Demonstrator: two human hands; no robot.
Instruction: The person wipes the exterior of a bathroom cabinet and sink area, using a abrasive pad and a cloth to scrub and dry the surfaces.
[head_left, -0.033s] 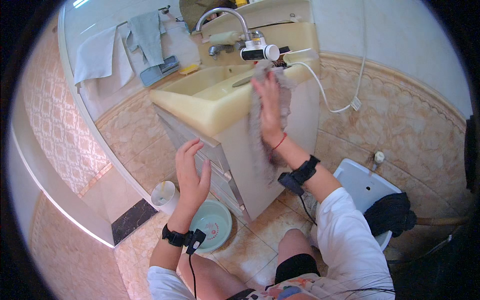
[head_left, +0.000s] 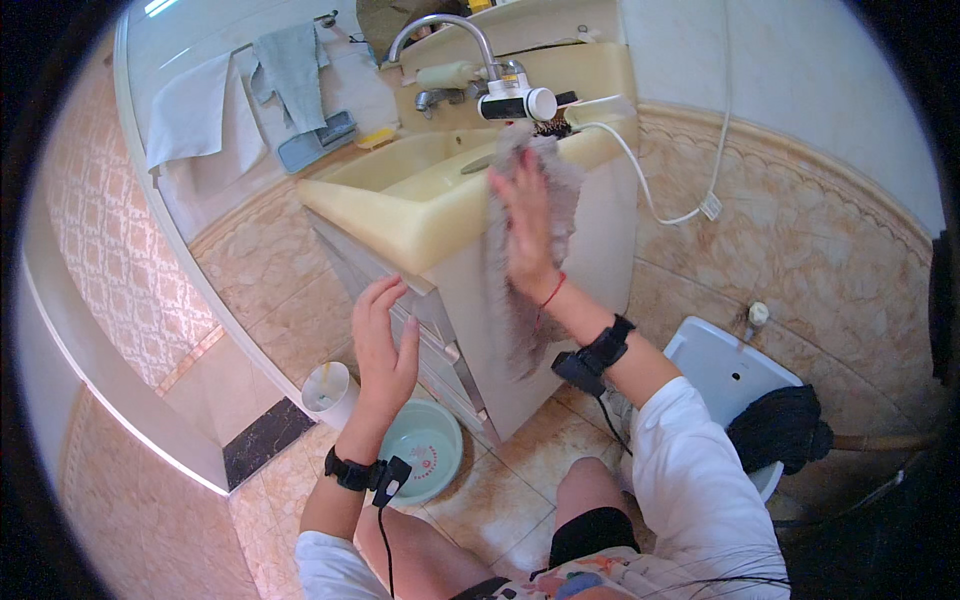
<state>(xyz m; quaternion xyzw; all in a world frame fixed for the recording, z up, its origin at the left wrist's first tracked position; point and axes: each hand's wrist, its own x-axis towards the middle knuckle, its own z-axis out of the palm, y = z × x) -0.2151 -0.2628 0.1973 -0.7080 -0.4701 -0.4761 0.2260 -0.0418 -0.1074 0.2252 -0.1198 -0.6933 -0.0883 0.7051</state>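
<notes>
A greyish-brown cloth (head_left: pixel 548 215) hangs from the sink's near right rim down the side of the pale cabinet (head_left: pixel 470 330). My right hand (head_left: pixel 527 228) lies against this cloth with its fingers stretched out and apart; both hand and cloth are a little blurred. Over the floor, left of the cabinet's front, I hold my left hand (head_left: pixel 385 345) up in the air. Its fingers are loosely extended and nothing is in them. The cream sink (head_left: pixel 400 225) is beyond both hands.
A curved faucet (head_left: pixel 490 60) with a white heater body rises behind the sink, its white cord running right. On the floor are a green basin (head_left: pixel 440 488) and a white bin (head_left: pixel 325 408). At right a dark mop head (head_left: pixel 780 428) rests on a white tub (head_left: pixel 700 350).
My right hand has moved a little left and down against the cloth. The cloth has shifted left too and looks more spread out. My left hand stays where it was.
</notes>
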